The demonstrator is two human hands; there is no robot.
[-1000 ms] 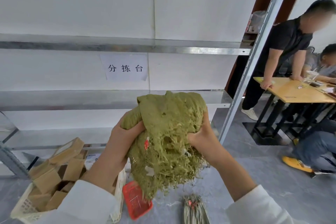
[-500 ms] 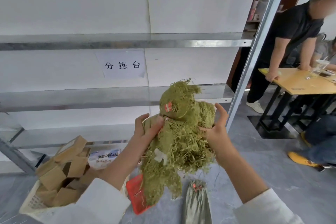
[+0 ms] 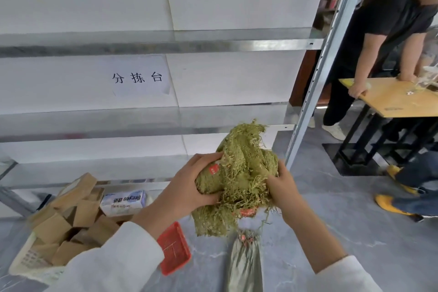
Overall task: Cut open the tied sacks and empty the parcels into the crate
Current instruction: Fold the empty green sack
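Grips a crumpled, frayed green sack (image 3: 239, 180) in mid-air before the metal shelves (image 3: 142, 45). Curls the left hand (image 3: 189, 187) round its left side and clutches the right side with the right hand (image 3: 282, 187). Below, on the floor: a tied sack (image 3: 245, 265), a red tray (image 3: 174, 248), a white crate (image 3: 23, 268) heaped with cardboard parcels (image 3: 54, 230).

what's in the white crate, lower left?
Brown cardboard parcels piled loosely in the crate, plus a white and blue box at the far side. Lower layers are buried, and the left sleeve covers the near right corner.
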